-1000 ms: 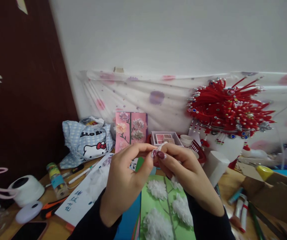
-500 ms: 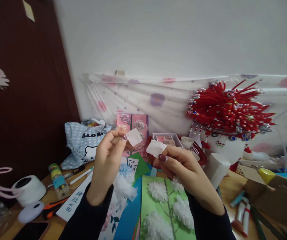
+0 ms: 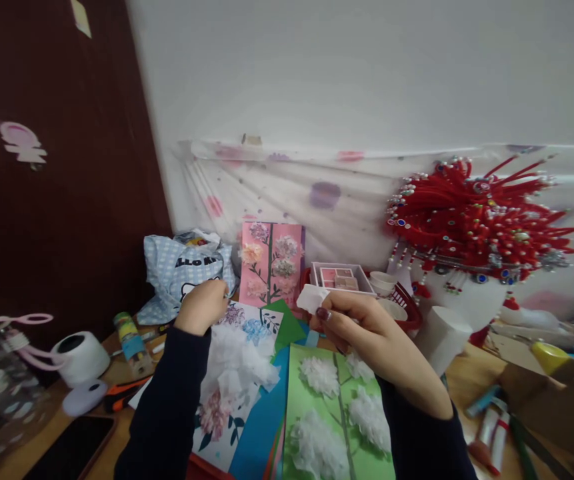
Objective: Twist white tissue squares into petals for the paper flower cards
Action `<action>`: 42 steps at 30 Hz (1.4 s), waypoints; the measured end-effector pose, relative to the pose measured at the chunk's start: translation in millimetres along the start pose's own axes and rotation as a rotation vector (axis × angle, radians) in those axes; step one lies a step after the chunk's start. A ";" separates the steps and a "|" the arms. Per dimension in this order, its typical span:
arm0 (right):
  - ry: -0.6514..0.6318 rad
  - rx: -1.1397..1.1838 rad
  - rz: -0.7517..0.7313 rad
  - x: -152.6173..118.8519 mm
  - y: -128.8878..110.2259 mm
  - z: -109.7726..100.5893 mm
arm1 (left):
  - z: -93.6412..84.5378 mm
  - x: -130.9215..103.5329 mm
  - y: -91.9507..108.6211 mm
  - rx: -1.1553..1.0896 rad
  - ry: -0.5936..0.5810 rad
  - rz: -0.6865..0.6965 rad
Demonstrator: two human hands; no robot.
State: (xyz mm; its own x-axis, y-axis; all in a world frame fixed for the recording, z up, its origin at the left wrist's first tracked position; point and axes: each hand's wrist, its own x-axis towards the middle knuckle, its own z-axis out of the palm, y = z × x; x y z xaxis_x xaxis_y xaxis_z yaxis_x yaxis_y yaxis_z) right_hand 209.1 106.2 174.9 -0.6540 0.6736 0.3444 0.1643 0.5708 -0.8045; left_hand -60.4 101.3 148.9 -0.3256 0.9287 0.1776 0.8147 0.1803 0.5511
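Between the thumb and fingers of my right hand (image 3: 367, 327) is a small piece of white paper (image 3: 311, 299), raised above the table. My left hand (image 3: 204, 307) reaches forward with its back to me, in front of the checked bag; its fingers are mostly hidden, and no paper shows in them. Just below it lies a heap of loose white tissue pieces (image 3: 241, 360) on a white sheet with paper flowers (image 3: 217, 417). Under my right hand is a green card (image 3: 311, 400) bearing fluffy white tissue flowers (image 3: 319, 377) along a dark stem.
A pink flower card (image 3: 271, 263) stands against the wall. Left are a checked bag (image 3: 187, 263), a phone (image 3: 74, 447), a glue bottle (image 3: 131, 343) and an orange-black cutter (image 3: 121, 395). Right are a red basket (image 3: 407, 307), a red beaded headdress (image 3: 477, 223) and a cardboard box (image 3: 551, 407).
My left hand has moved away from the right one, down and forward; the paper square it held is no longer visible. My right hand keeps its paper. The view has turned slightly left.
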 end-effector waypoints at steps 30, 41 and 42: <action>0.057 0.152 -0.207 -11.5 -14.1 6.6 | 16.5 -93.3 86.9 -0.971 0.144 0.535; 0.087 0.092 -0.255 -12.8 -10.2 7.1 | 9.0 -89.0 87.1 -1.045 0.105 0.450; 0.086 0.090 -0.252 -12.9 -10.6 7.0 | 8.1 -88.5 86.2 -1.027 0.102 0.471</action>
State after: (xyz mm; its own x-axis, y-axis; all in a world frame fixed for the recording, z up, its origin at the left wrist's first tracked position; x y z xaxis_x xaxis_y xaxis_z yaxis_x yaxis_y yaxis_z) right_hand 210.6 88.2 175.6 -0.6001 0.5553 0.5758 -0.0641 0.6841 -0.7265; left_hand 42.5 37.3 174.0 -0.1668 0.7946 0.5838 0.1032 -0.5748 0.8118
